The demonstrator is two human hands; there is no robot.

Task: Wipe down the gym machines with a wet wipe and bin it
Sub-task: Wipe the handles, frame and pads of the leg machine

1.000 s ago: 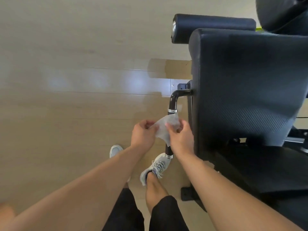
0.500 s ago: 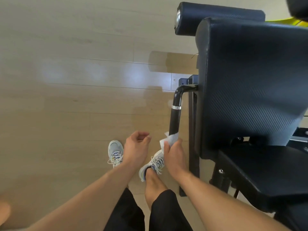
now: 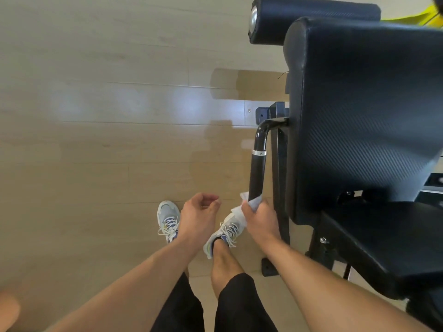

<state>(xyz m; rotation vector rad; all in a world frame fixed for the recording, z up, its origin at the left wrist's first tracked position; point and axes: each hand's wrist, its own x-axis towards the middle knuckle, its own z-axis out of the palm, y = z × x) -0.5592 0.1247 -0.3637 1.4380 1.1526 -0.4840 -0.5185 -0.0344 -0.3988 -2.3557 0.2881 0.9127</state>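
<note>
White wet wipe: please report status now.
Right hand shut on white wet wipe, wrapped round black machine handle. Left hand free, half curled. Nothing blocking.

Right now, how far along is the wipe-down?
Done: nothing can be confirmed clean from this view. In hand: the right hand has the wet wipe wrapped round the low end of the black side handle; the left hand is empty, off the machine. Left: the backrest pad, seat pad and roller pad look untouched, and no bin is in view.
</note>
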